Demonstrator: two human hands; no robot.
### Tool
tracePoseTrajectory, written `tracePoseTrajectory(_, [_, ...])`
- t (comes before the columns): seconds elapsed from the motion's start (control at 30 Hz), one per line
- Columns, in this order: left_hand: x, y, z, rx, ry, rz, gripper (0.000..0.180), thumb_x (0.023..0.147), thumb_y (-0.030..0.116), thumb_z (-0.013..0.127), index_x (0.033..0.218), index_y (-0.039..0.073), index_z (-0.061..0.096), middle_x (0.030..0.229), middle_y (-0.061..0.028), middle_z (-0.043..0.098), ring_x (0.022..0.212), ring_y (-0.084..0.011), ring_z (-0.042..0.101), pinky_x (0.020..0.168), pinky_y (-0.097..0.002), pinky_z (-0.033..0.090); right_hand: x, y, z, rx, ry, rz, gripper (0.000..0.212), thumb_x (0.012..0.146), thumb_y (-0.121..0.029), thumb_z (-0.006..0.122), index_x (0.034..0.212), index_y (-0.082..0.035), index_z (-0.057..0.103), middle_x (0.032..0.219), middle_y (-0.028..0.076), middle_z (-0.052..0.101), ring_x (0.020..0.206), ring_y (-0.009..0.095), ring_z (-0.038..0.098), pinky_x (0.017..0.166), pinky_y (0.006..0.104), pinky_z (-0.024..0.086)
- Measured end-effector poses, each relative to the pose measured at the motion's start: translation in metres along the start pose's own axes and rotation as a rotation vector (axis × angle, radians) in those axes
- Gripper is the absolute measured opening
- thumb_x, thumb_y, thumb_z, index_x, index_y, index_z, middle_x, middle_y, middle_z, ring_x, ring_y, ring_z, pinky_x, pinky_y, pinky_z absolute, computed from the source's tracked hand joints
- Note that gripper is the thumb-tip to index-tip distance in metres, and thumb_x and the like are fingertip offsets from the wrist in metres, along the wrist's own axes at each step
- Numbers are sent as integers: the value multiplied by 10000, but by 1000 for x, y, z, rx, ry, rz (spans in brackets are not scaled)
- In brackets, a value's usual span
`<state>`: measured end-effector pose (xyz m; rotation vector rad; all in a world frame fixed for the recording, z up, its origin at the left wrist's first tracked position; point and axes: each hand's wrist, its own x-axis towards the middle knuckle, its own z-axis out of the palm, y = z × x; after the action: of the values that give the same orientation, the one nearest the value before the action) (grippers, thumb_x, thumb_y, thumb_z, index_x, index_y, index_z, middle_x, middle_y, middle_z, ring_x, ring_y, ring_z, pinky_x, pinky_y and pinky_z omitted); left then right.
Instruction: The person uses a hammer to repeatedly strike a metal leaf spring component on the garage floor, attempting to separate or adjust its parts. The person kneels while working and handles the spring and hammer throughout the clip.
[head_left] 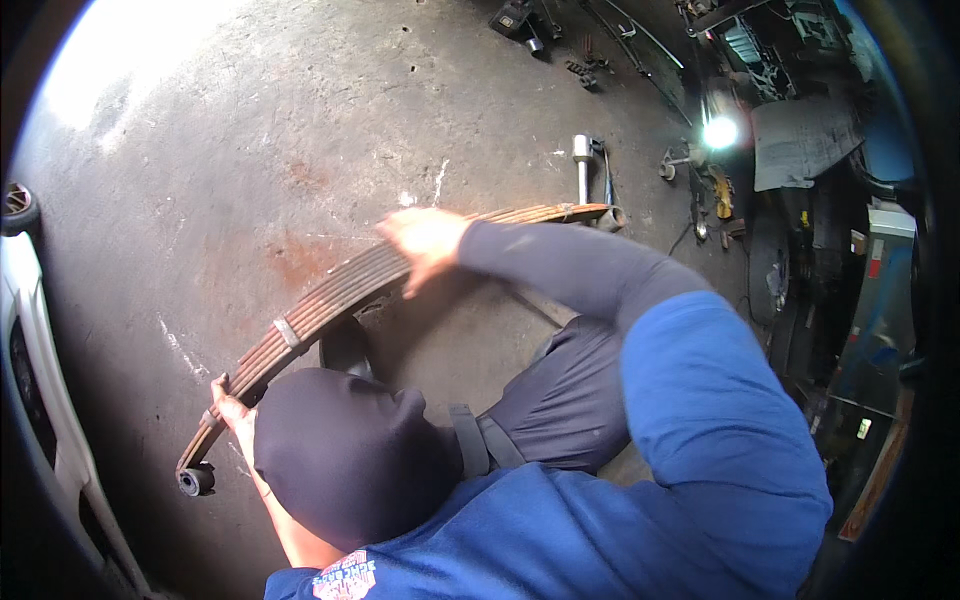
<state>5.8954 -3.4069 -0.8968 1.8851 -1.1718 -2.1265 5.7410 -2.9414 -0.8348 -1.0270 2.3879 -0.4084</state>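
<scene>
A rusty leaf spring (pixel 335 290), a curved stack of several long steel leaves, stretches from lower left to upper right in front of me. Metal clips (pixel 287 332) band it, and a round bushed eye (pixel 196 481) shows at its lower left end. My left hand (pixel 234 408) is closed around the spring near that end, with the fingers over its far edge. Over the middle of the stack lies my right hand (pixel 430 245), blurred, fingers and thumb apart. Whether its palm presses on the leaves, I cannot tell. My dark-clothed legs (pixel 565 400) are close behind the spring.
Beyond the spring's right end lies a socket tool (pixel 583 165) on the stained concrete floor (pixel 300 120). A bright lamp (pixel 720 132), a grey panel (pixel 805 140) and assorted parts crowd the right side. A white car (pixel 50 350) borders the left edge.
</scene>
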Motion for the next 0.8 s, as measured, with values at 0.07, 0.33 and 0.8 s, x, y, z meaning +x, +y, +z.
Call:
tracePoseTrajectory(0.07, [1,2,-4,12,-20,11,326,817,384,690,969,101,635,1011,-148,677,919,-308,666,864,-437,550,-57,50,-17,-135,-79,108,1095,594,-612,898,1338,104,534,1302,285,601,1308,401,539,1114,439,449])
tracePoseTrajectory(0.33, [-49,-2,13,61,-111,23,292,838,384,692,960,129,621,1006,-113,658,901,-262,648,801,-405,553,-176,160,12,86,-298,599,724,691,-369,895,1288,-39,651,1190,224,715,1151,374,678,987,457,538])
tracePoseTrajectory(0.8, [-5,-24,-36,-319,187,-304,405,763,302,733,1097,123,591,1161,-122,617,1063,-325,620,913,-514,538,-80,142,-62,-129,-592,515,490,695,-287,854,1107,-50,736,992,205,755,982,357,732,882,448,573])
